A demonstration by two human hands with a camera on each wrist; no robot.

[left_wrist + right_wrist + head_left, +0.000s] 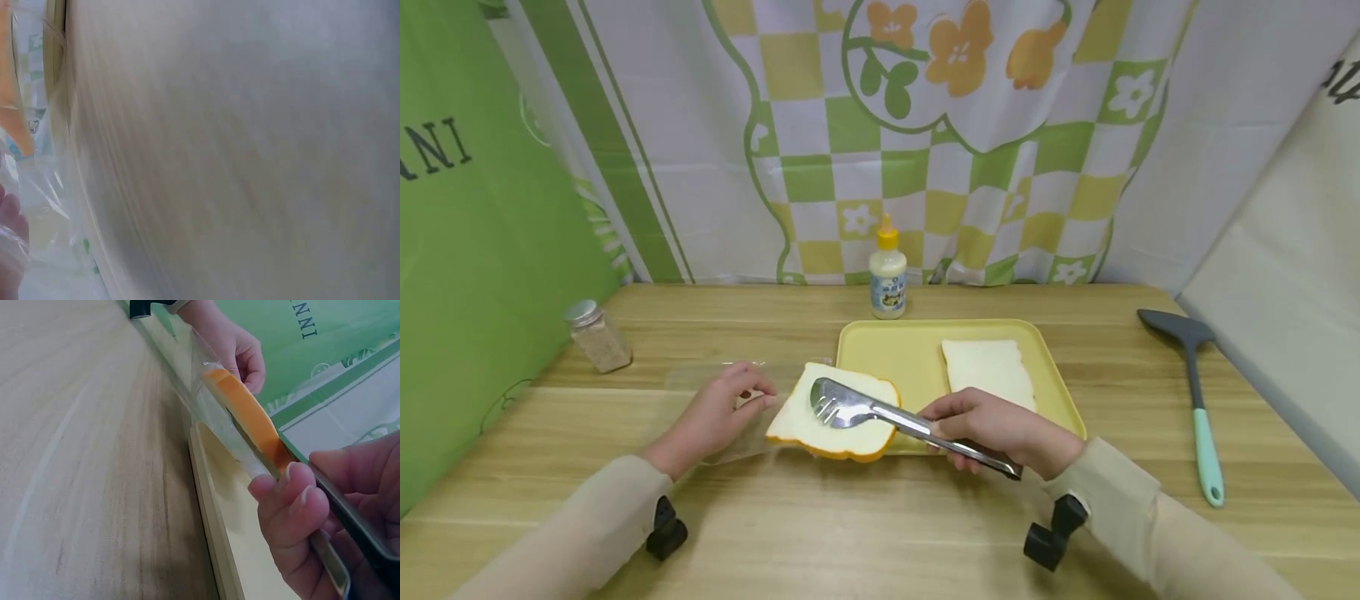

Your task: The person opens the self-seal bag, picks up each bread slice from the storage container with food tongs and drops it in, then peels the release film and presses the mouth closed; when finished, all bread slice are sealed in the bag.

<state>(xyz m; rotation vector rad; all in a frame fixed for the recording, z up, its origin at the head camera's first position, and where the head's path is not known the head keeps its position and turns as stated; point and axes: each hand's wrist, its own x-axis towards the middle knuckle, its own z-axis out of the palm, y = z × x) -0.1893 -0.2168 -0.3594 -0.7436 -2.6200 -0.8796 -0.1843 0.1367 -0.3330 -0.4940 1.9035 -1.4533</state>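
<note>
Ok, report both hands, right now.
Left hand: at the bag; whether it grips it cannot be told.
Right hand: closed, holding the tongs, bread between their jaws.

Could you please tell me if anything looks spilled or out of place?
Nothing clearly does. The silver-lidded clear jar looks tilted at left, perhaps only lens distortion. The orange-crusted white bread slice is in silver metal tongs, and no spill shows.

A kitchen-like corner, probably staged, screened by printed cloth (805, 142) (checks and orange flowers). Kitchen goods mark it: bread (842, 442), tongs (913, 423), a tray (880, 342), a spatula (1206, 454), a squeeze bottle (888, 279) and a jar (600, 337), all on or above a wood-grain table (865, 533). Black devices (666, 533) at both cuffs (636, 483) suggest recording.
</note>
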